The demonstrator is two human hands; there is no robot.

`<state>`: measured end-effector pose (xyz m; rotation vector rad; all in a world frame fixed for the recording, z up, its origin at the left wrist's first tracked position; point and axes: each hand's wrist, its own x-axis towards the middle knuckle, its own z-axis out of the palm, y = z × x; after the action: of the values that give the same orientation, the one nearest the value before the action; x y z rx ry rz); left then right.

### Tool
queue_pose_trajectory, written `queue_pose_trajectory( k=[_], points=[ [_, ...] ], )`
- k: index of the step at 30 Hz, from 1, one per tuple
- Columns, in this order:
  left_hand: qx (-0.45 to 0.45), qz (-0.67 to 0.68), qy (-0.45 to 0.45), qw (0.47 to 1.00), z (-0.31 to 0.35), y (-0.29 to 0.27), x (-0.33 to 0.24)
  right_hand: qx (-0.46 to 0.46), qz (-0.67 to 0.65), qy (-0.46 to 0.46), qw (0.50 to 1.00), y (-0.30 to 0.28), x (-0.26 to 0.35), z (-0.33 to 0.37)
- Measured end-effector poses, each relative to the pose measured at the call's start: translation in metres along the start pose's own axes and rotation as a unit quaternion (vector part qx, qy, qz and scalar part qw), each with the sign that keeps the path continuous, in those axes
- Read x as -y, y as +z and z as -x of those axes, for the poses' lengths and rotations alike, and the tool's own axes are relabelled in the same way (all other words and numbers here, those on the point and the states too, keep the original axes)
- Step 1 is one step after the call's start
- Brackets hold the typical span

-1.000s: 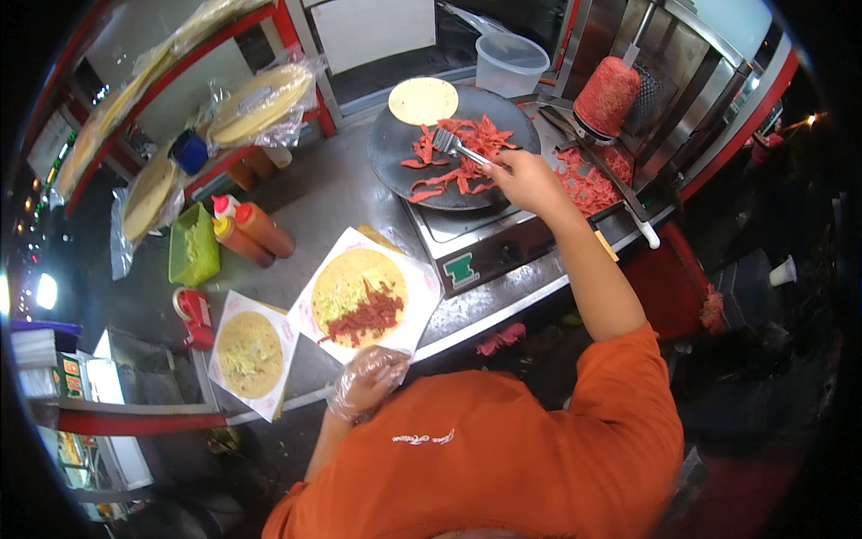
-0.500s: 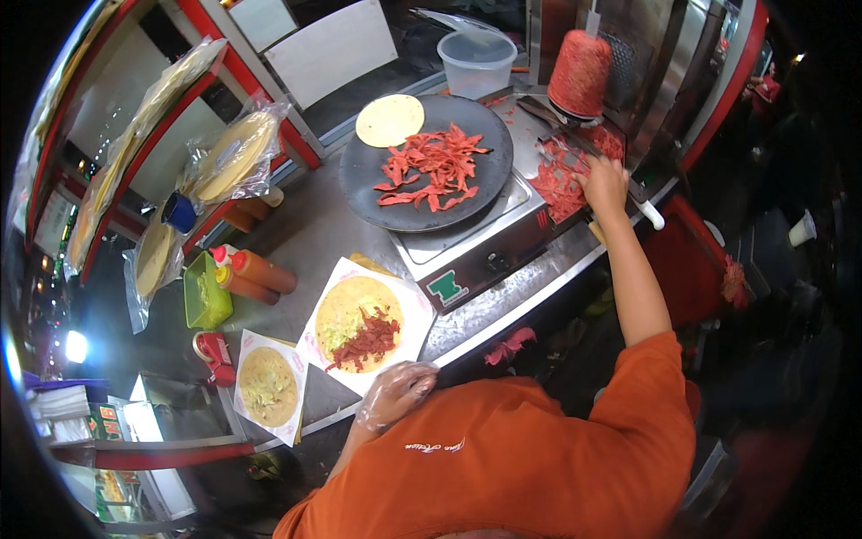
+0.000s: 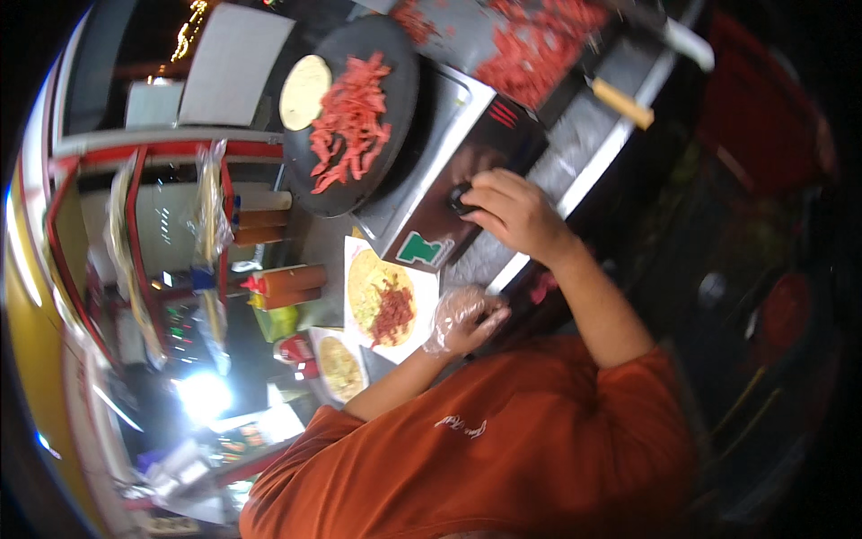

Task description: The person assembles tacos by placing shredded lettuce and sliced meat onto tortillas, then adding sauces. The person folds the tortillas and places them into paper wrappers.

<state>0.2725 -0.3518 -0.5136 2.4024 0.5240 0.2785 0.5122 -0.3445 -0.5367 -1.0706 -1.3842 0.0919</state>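
My bare right hand point(image 3: 519, 216) pinches a black control knob point(image 3: 461, 199) on the front of the steel gas stove point(image 3: 431, 202). On the stove sits a dark round griddle point(image 3: 346, 199) bearing red meat strips point(image 3: 352, 126) and a pale tortilla point(image 3: 305, 92). My left hand point(image 3: 462, 322), in a clear plastic glove, is loosely curled near the counter edge; I see nothing in it. Beside it, a topped flatbread point(image 3: 364, 269) with shredded greens and chopped red meat lies on white paper point(image 3: 424, 286). A second flatbread point(image 3: 339, 368) lies farther left.
Chopped red meat point(image 3: 539, 54) covers a tray beyond the stove. A wooden handle point(image 3: 622, 103) and a white handle point(image 3: 690, 43) stick out over the counter edge. Sauce bottles point(image 3: 287, 286), a green container point(image 3: 277, 322) and a red can point(image 3: 296, 353) stand at the left.
My right hand has moved from the chopped meat tray down to the stove knob. The view has turned and blurred; the meat cone is out of sight. My left hand stays near the counter edge.
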Motion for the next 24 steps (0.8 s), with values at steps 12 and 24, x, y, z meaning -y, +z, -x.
queue_pose_trajectory(
  k=[12,24],
  points=[
    [0.062,-0.080,0.059,0.993,-0.003,0.006,0.003,-0.071,0.007,0.002,0.997,0.011,-0.003,0.017],
    [0.065,-0.085,0.041,0.993,0.003,0.006,0.004,-0.068,0.002,-0.001,0.998,0.010,-0.004,0.016]
  ],
)
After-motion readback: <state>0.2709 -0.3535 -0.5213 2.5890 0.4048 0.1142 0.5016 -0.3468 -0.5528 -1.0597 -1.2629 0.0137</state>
